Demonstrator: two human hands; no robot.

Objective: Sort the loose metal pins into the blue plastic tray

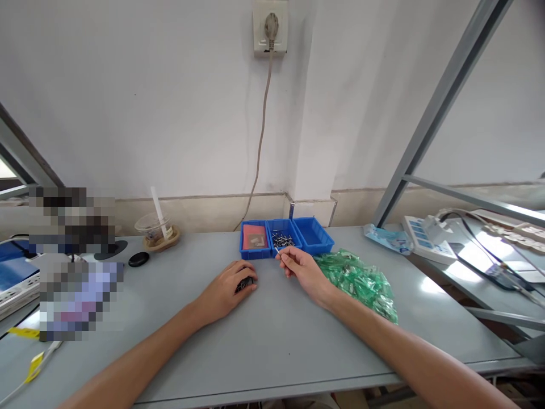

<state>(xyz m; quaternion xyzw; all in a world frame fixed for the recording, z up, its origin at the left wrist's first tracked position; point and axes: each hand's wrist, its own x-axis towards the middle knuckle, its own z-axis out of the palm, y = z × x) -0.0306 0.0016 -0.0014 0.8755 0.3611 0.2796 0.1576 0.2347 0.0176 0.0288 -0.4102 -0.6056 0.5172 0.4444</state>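
My left hand [232, 287] rests on the table with its fingers curled over a small, dark, shiny object [244, 284], partly hidden, whose kind I cannot make out. In my right hand [300, 270], thumb and forefinger pinch a thin, light-coloured metal pin [277, 250]. That hand is just in front of the middle blue bin [269, 241], which contains a heap of small metal pieces [282, 238]. On its left, another blue bin [242, 253] holds a reddish packet [254, 236]. The right blue bin [322, 248] shows its bare floor.
Crinkled green plastic bags [361, 284] lie beside my right forearm. Farther right are a light-blue packet [387, 238] and a white power strip [428, 241]. A clear cup [152, 226] and a black round object [138, 259] stand at left. A cable [261, 125] hangs from the wall socket.
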